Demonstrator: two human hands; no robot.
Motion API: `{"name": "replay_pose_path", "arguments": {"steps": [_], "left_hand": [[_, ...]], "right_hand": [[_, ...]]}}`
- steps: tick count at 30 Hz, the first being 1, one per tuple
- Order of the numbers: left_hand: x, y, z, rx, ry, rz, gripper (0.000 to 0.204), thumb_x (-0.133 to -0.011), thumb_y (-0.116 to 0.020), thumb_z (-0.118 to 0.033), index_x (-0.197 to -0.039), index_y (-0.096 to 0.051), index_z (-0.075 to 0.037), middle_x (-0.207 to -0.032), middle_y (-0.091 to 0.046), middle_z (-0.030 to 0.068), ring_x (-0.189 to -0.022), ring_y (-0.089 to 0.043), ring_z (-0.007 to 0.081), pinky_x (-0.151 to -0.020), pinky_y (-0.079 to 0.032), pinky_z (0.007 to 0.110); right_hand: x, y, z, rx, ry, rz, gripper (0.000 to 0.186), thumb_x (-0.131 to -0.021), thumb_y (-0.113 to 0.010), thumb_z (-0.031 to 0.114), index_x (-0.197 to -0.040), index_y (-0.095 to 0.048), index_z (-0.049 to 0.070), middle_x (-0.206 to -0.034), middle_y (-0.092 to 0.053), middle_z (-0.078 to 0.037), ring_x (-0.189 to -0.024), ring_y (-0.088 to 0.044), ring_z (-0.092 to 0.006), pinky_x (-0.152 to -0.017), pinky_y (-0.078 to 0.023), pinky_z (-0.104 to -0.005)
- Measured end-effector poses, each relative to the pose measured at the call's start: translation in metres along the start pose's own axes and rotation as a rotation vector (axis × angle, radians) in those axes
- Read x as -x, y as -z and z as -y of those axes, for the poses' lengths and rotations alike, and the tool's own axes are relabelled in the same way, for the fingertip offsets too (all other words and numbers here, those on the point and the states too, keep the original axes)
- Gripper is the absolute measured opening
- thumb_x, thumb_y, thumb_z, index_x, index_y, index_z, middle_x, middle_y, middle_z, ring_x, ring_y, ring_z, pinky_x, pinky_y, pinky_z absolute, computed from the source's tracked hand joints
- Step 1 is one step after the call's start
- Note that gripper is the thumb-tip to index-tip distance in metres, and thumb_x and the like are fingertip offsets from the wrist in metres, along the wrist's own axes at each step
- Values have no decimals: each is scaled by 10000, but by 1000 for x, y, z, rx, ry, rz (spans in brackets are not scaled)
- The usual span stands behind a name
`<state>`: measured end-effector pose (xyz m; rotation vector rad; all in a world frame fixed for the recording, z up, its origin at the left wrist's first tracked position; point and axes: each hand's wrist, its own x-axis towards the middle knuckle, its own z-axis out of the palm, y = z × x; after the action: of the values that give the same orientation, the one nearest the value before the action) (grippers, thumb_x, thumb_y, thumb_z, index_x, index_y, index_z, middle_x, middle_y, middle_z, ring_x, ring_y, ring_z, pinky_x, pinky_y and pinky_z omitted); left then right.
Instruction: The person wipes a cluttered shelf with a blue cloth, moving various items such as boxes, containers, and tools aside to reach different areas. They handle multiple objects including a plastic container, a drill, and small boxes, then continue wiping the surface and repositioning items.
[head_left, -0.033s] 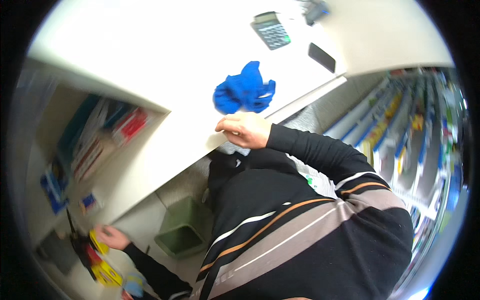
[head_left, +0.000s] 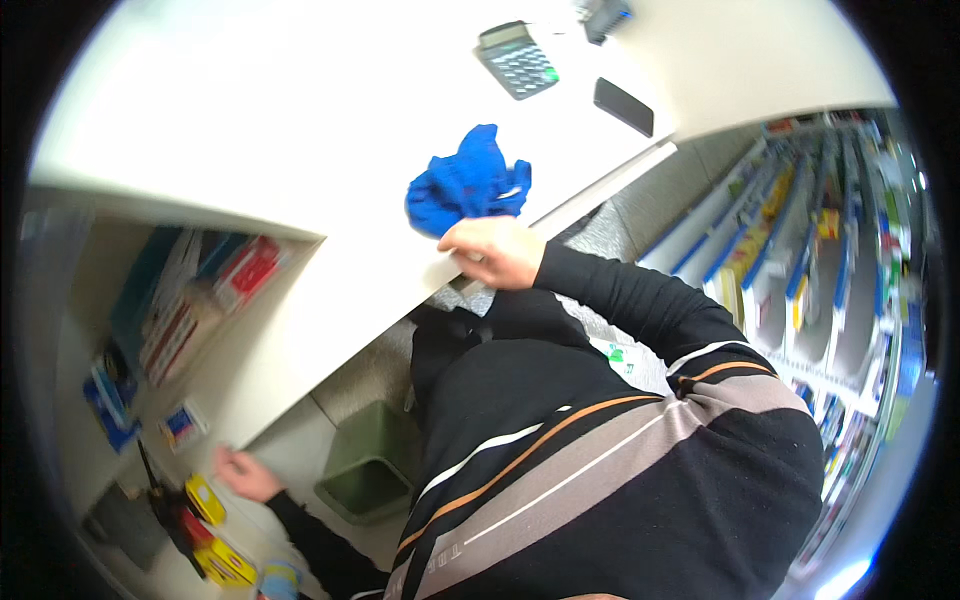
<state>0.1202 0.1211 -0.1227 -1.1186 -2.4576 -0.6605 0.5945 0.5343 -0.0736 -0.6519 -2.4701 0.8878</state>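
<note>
A crumpled blue cloth lies on the white counter. Just in front of it, at the counter's edge, is my right hand, its fingers loosely bent and apart. Nothing shows in them. Low on the left, my left hand is stretched out beside the lower end of the counter, its fingers somewhat blurred. It looks open and holds nothing I can see. The nearest thing to it is a yellow item, with a gap between them. Below that lie a yellow-and-red box and a black handheld radio with an antenna.
A calculator and a dark phone lie on the counter's far part. Boxes and papers fill an open shelf at left. A green bin stands on the floor between my arms. Store shelving runs along the right.
My left hand has moved slightly right, away from the yellow item. My right hand has shifted a little toward the blue cloth. The whole view has also shifted slightly.
</note>
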Motion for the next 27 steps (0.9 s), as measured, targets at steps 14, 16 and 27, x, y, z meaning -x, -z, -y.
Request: {"name": "replay_pose_path", "arguments": {"steps": [14, 16, 27], "left_hand": [[-44, -139, -596, 657, -1111, 763, 488, -756, -733, -88, -1238, -673, -129, -1417, -520, 172, -1385, -437, 382, -1130, -357, 538], [-44, -173, -602, 485, -1108, 736, 439, -712, -719, -66, -1147, -692, -117, -1364, -557, 166, -1353, -461, 363, -1144, -343, 529], [-115, -184, -592, 260, -776, 680, 368, -806, -702, -134, -1157, -664, -29, -1278, -612, 194, -1187, -581, 396, -1025, -463, 464]], "right_hand": [[140, 252, -268, 649, -657, -239, 898, -727, -800, 436, -1472, -480, 49, -1420, -548, -210, -1329, -494, -386, -1114, -410, -473], [142, 263, -273, 530, -642, -155, 891, -716, -806, 433, -1455, -495, 45, -1389, -566, -210, -1302, -514, -386, -1086, -433, -465], [73, 234, -280, 386, -309, -425, 525, -798, -764, 216, -1255, -599, 18, -1237, -627, -183, -1129, -592, -368, -943, -515, -490]]}}
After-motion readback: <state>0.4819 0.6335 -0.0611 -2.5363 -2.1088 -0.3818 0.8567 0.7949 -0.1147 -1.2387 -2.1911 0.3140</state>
